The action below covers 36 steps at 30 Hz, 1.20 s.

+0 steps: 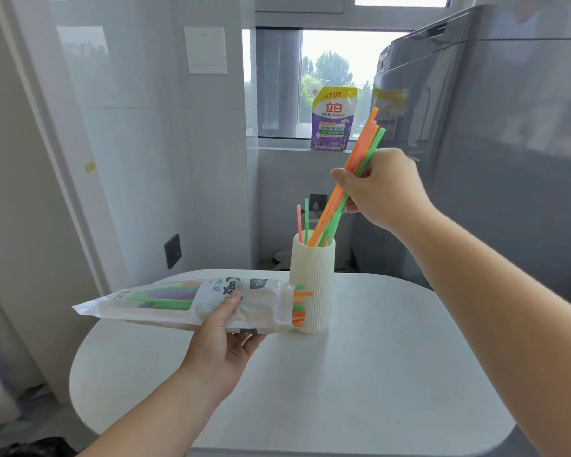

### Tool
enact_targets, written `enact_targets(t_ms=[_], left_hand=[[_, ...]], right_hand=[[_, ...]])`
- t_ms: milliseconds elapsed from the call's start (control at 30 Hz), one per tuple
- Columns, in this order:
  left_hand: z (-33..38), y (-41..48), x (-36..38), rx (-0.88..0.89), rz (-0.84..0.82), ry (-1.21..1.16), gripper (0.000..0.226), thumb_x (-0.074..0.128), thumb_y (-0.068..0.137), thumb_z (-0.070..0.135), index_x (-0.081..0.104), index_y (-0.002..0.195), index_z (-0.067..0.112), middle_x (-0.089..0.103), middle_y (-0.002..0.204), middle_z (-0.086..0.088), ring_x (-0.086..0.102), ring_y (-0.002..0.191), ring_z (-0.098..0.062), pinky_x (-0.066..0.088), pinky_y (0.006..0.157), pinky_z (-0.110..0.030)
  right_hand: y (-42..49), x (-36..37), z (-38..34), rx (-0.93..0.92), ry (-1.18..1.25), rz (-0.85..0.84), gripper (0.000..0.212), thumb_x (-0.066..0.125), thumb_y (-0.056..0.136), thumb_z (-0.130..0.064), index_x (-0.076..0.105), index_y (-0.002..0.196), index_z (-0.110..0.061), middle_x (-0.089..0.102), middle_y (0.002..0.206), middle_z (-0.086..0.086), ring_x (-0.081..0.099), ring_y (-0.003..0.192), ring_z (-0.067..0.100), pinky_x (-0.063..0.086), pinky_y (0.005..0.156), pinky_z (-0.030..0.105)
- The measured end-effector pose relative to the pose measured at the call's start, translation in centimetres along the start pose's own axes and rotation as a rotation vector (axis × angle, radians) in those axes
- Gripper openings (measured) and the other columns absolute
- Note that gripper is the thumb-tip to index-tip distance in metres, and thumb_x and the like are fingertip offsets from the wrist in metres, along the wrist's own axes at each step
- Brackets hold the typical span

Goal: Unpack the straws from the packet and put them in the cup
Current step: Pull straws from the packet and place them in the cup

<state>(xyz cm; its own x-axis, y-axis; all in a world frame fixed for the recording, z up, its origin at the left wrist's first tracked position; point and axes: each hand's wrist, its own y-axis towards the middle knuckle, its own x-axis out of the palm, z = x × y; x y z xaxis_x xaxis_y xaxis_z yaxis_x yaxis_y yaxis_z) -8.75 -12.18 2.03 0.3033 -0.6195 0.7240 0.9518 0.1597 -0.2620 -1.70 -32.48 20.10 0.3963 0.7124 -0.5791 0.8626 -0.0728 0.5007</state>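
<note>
Right hand (pixel 381 186) pinches a bundle of orange, pink and green straws (pixel 350 179), tilted, lower ends inside the ribbed white cup (pixel 311 285) on the counter (pixel 360 374). Two more straws stand in the cup, pink and green. Left hand (pixel 226 338) grips the packet (pixel 185 305) from below, thumb on top, lying sideways above the counter; open end touches or sits just in front of the cup, straw tips poking out.

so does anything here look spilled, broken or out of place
Nothing stands out. The ribbed cream cup stands upright on the white round table; the right hand tilts a bunch of orange and green straws into it, and the left hand holds the clear plastic packet.
</note>
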Motion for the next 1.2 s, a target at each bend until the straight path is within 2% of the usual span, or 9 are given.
enact_targets(t_ms=[267, 433, 500, 567, 633, 733, 800, 900, 1200], left_hand=[[0.1, -0.1, -0.1, 0.002, -0.022, 0.010, 0.042, 0.067, 0.095, 0.016, 0.063, 0.137, 0.015, 0.077, 0.119, -0.012, 0.079, 0.081, -0.021, 0.063, 0.057, -0.035], [0.3, -0.3, -0.1, 0.001, -0.037, 0.025, 0.039, 0.067, 0.096, 0.016, 0.063, 0.135, 0.015, 0.079, 0.114, -0.010, 0.079, 0.082, -0.021, 0.063, 0.059, -0.035], [0.4, -0.3, -0.1, -0.001, -0.038, 0.029, 0.039, 0.067, 0.095, 0.016, 0.064, 0.134, 0.015, 0.079, 0.113, -0.010, 0.079, 0.082, -0.021, 0.063, 0.058, -0.034], [0.4, -0.4, 0.0, -0.003, -0.038, 0.027, 0.039, 0.068, 0.095, 0.017, 0.064, 0.134, 0.016, 0.079, 0.113, -0.010, 0.079, 0.083, -0.021, 0.063, 0.058, -0.035], [0.5, -0.5, 0.2, -0.001, -0.044, 0.026, 0.037, 0.067, 0.095, 0.017, 0.065, 0.132, 0.015, 0.080, 0.110, -0.009, 0.079, 0.081, -0.021, 0.063, 0.058, -0.034], [0.3, -0.9, 0.4, -0.002, -0.059, 0.038, 0.036, 0.067, 0.095, 0.018, 0.066, 0.130, 0.013, 0.080, 0.106, -0.009, 0.078, 0.079, -0.020, 0.063, 0.058, -0.033], [0.2, -1.1, 0.5, -0.002, -0.070, 0.053, 0.036, 0.068, 0.094, 0.018, 0.066, 0.130, 0.012, 0.080, 0.107, -0.010, 0.079, 0.080, -0.021, 0.063, 0.058, -0.033], [0.1, -1.3, 0.7, 0.002, -0.096, 0.078, 0.037, 0.067, 0.095, 0.019, 0.066, 0.131, 0.012, 0.078, 0.117, -0.012, 0.078, 0.088, -0.022, 0.063, 0.061, -0.034], [-0.2, -1.4, 0.8, 0.011, -0.128, 0.127, 0.048, 0.069, 0.089, 0.022, 0.064, 0.136, 0.012, 0.075, 0.125, -0.014, 0.074, 0.101, -0.026, 0.064, 0.066, -0.035]], right_hand=[[1.5, 3.5, 1.1, 0.051, -0.057, -0.153, 0.038, 0.073, 0.087, -0.044, 0.071, 0.096, -0.007, 0.075, 0.089, 0.007, 0.075, 0.075, 0.023, 0.063, 0.078, 0.044], [-0.3, 2.9, 2.0, -0.012, -0.060, 0.106, 0.049, 0.073, 0.087, -0.046, 0.060, 0.122, -0.014, 0.063, 0.104, 0.001, 0.063, 0.090, 0.016, 0.052, 0.079, 0.028], [-2.3, 2.3, 2.0, -0.043, 0.001, 0.226, 0.037, 0.069, 0.092, -0.039, 0.060, 0.117, -0.014, 0.059, 0.105, 0.001, 0.060, 0.087, 0.015, 0.045, 0.075, 0.021], [-4.9, 2.4, 2.4, -0.083, 0.040, 0.277, 0.017, 0.063, 0.094, -0.032, 0.062, 0.098, -0.016, 0.060, 0.096, -0.001, 0.058, 0.080, 0.015, 0.041, 0.069, 0.023], [-7.6, 3.5, 3.5, -0.032, 0.048, 0.128, 0.015, 0.060, 0.094, -0.032, 0.063, 0.086, -0.020, 0.063, 0.084, -0.003, 0.058, 0.074, 0.012, 0.042, 0.065, 0.029], [-10.6, 5.2, 5.2, 0.210, 0.184, -0.258, 0.016, 0.061, 0.094, -0.037, 0.068, 0.102, -0.025, 0.069, 0.092, -0.005, 0.067, 0.080, 0.015, 0.059, 0.067, 0.036], [-11.3, 5.7, 5.9, 0.346, 0.371, -0.392, 0.020, 0.065, 0.095, -0.033, 0.068, 0.111, -0.023, 0.072, 0.094, -0.003, 0.071, 0.081, 0.017, 0.062, 0.068, 0.031], [-11.6, 6.1, 6.6, 0.401, 0.490, -0.414, 0.018, 0.069, 0.094, -0.022, 0.071, 0.109, -0.015, 0.077, 0.088, 0.003, 0.073, 0.077, 0.017, 0.061, 0.069, 0.026], [-11.9, 6.5, 6.9, 0.416, 0.602, -0.371, 0.008, 0.074, 0.090, -0.010, 0.074, 0.091, -0.003, 0.079, 0.079, 0.011, 0.078, 0.072, 0.027, 0.064, 0.075, 0.036]])
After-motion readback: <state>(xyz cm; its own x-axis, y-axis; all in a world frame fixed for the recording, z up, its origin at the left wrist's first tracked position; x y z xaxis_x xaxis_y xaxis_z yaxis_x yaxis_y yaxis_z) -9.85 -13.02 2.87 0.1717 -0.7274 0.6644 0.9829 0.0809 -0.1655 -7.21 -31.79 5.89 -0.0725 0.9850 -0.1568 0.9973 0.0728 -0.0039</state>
